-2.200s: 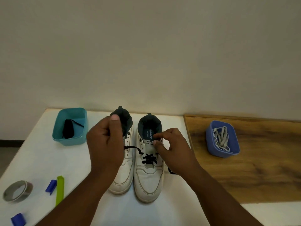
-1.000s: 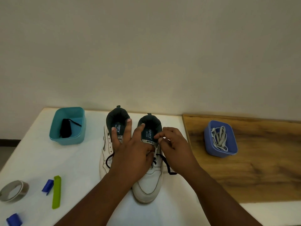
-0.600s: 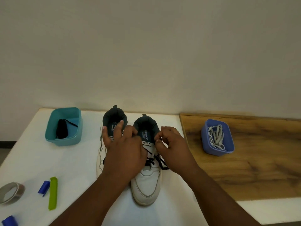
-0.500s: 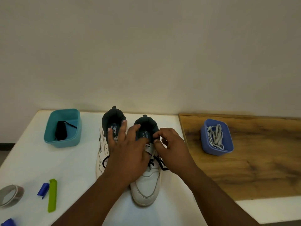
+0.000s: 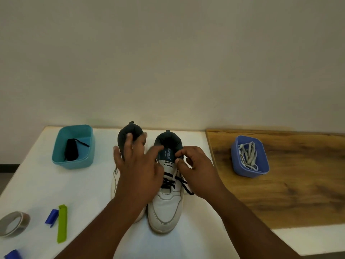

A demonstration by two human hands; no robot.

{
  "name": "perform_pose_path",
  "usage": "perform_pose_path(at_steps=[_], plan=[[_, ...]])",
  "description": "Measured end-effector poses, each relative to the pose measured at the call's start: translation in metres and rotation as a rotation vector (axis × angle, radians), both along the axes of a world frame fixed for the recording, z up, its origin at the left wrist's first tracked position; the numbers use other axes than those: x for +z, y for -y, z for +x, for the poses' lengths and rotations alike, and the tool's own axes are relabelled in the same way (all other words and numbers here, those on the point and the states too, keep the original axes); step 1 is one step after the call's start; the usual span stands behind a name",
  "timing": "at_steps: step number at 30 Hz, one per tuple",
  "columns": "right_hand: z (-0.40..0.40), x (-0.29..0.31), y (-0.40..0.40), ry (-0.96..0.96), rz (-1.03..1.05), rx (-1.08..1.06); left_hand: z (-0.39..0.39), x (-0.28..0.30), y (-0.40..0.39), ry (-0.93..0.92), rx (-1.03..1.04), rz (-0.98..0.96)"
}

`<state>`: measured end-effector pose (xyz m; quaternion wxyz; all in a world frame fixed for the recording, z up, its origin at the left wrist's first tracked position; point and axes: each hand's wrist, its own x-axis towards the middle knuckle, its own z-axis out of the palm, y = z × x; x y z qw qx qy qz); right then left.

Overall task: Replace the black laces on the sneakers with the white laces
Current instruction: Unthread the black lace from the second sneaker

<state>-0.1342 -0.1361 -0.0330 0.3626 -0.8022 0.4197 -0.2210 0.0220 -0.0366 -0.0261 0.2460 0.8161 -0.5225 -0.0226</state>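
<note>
Left hand [image 5: 139, 176] has lifted, fingers now spread wide over both sneakers. Right hand [image 5: 197, 172] pinches black lace [image 5: 183, 184] at right sneaker's [image 5: 166, 204] top eyelet, nearer; lace trails toward wrist.

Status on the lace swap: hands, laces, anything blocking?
Left hand open, spread over the sneakers. Right hand pinching at right sneaker's collar. Black lace half out. White laces untouched in blue tub.

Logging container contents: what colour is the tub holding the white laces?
Blue-violet; the tub sits on the wooden board, white laces inside. Head view, the only one.
</note>
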Motion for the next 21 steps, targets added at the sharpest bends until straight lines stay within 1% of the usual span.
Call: perform_pose_path(at_steps=[2,3,5,7,10,12,13,15,18,19,21], plan=[[0.001,0.0,0.0,0.006,0.002,-0.002,-0.006,-0.007,0.001,0.079,-0.133,0.102],[0.002,0.0,0.0,0.01,0.005,-0.002,-0.006,-0.01,0.001,0.109,-0.166,0.14],[0.002,0.0,-0.001,0.023,0.01,-0.001,-0.004,-0.011,0.001,0.103,-0.15,0.161],[0.001,0.001,-0.001,0.018,0.011,-0.001,-0.002,-0.008,0.002,0.087,-0.073,0.105],[0.0,0.002,0.0,0.001,0.018,0.0,0.002,0.004,-0.001,0.04,0.11,-0.1],[0.0,0.002,0.0,-0.005,0.024,0.006,0.004,0.008,-0.003,0.027,0.171,-0.147],[0.0,0.001,0.0,-0.005,0.024,0.007,0.004,0.007,-0.003,0.013,0.154,-0.138],[0.0,0.0,0.001,0.003,0.02,0.002,0.0,0.004,0.0,-0.004,0.051,-0.066],[0.001,-0.001,0.001,0.014,0.02,0.001,-0.005,-0.008,0.0,0.117,-0.132,0.106],[0.001,-0.001,0.0,0.012,0.019,0.003,-0.006,-0.01,-0.001,0.129,-0.146,0.131],[0.001,0.0,0.0,0.004,0.01,0.003,-0.005,-0.006,-0.001,0.111,-0.089,0.083]])
